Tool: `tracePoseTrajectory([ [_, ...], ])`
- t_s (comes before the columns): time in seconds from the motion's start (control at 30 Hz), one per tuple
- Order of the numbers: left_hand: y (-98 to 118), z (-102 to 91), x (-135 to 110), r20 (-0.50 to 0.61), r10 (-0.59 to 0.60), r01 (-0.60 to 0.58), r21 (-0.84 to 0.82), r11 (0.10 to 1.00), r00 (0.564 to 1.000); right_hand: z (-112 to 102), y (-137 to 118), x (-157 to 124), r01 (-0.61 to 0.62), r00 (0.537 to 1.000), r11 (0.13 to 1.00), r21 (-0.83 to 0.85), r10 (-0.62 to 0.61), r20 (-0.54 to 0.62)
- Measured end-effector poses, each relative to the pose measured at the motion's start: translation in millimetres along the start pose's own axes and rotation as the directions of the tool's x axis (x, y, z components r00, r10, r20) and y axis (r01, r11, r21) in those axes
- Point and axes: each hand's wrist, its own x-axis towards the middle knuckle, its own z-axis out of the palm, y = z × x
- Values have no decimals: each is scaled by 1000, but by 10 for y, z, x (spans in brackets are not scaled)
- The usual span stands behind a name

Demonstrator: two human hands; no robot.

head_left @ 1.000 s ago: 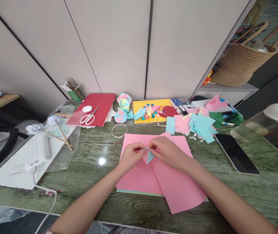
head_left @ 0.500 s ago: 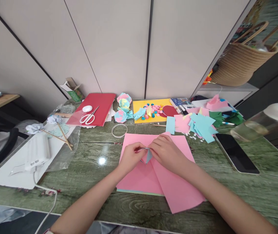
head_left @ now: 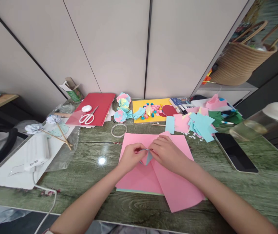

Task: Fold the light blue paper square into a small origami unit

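Between my hands is a small folded piece of blue and pink paper [head_left: 149, 158], pinched at its top edge. My left hand [head_left: 132, 156] grips its left side with thumb and forefinger. My right hand [head_left: 166, 152] closes on its right side, and the fingers cover part of it. Below both hands lies a stack of pink paper [head_left: 139, 182], with blue and green edges showing underneath. One loose pink sheet [head_left: 178, 191] lies askew on top, under my right wrist and forearm.
White scissors [head_left: 88, 118] rest on a red folder [head_left: 102, 100]. Folded paper balls [head_left: 123, 100], a yellow sheet [head_left: 139, 105] with small paper pieces, and cut blue paper [head_left: 203, 125] line the back. A phone [head_left: 236, 152] and a bottle [head_left: 248, 126] stand right; a power bank [head_left: 36, 151] lies left.
Almost nothing differs. The folded paper has opened slightly at its top between my fingers, while both hands keep their place.
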Motion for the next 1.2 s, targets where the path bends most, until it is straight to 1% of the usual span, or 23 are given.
tracePoseTrajectory([
  [0.07,3,10,1,-13,2,-2,21,1000,1000,2,-7,5,-10,1000,1000,15,10,2],
  [0.3,-8,44,3,-48,24,-19,103,994,999,21,-4,7,-7,1000,1000,-27,7,-1],
  [0.4,-22,41,4,-41,19,-17,54,998,999,23,20,0,-3,1000,1000,3,3,-7],
  [0.5,-9,19,8,-49,15,-16,-12,1000,999,8,59,2,5,1000,996,92,-4,-9],
  [0.6,46,-18,3,-58,37,-39,-43,998,998,-40,99,9,2,1000,967,257,1,-10],
  [0.7,113,-58,-21,-90,88,-91,-27,995,992,-103,120,9,-21,1000,909,416,24,0],
  [0.8,147,-87,-49,-82,143,-143,2,990,986,-145,120,2,-41,999,870,492,46,1],
  [0.93,135,-99,-60,-53,174,-173,34,984,983,-158,120,0,-42,999,879,475,52,-8],
  [1.2,114,-86,-68,-63,257,-245,152,958,964,-126,157,0,4,1000,913,408,8,-28],
])
